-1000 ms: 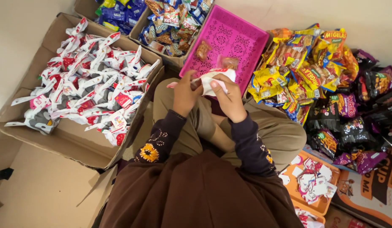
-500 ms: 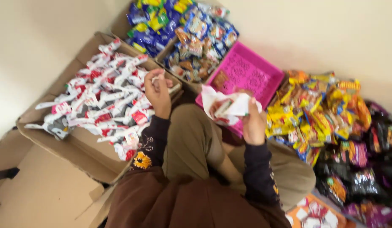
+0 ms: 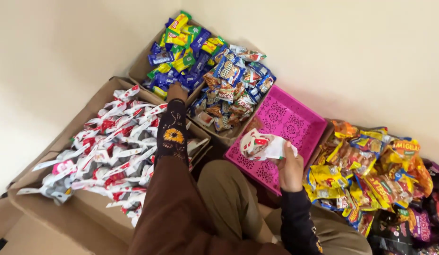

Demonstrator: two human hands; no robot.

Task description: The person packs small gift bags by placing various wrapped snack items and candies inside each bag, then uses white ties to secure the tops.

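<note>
1. Right hand (image 3: pixel 291 166), right of the frame's centre, is closed around a white plastic bag (image 3: pixel 263 145) with red and green print; the bag sticks out to the upper left of the hand, its mouth gaping, and hangs over the near part of the pink tray (image 3: pixel 295 123).
2. Left hand (image 3: pixel 176 91) is stretched toward the upper middle of the frame, at the near edge of a cardboard box of blue, yellow and green snack packets (image 3: pixel 181 52). Only the back of the hand shows, so I cannot tell whether its fingers are open or closed on a packet.
3. The left arm's dark sleeve (image 3: pixel 173 134), embroidered with a yellow flower, crosses above the large cardboard box of white and red bags (image 3: pixel 106 141) at the left of the frame.
4. The white bag and the box of blue packets lie well apart, with a second box of mixed blue and orange snack packets (image 3: pixel 231 89) between them.
5. Right of the pink tray lies a heap of yellow and orange snack packets (image 3: pixel 370 170), with dark purple packets (image 3: pixel 420 222) at the lower right corner.
6. The person sits with knees in olive trousers (image 3: pixel 229 198) at the lower centre.
</note>
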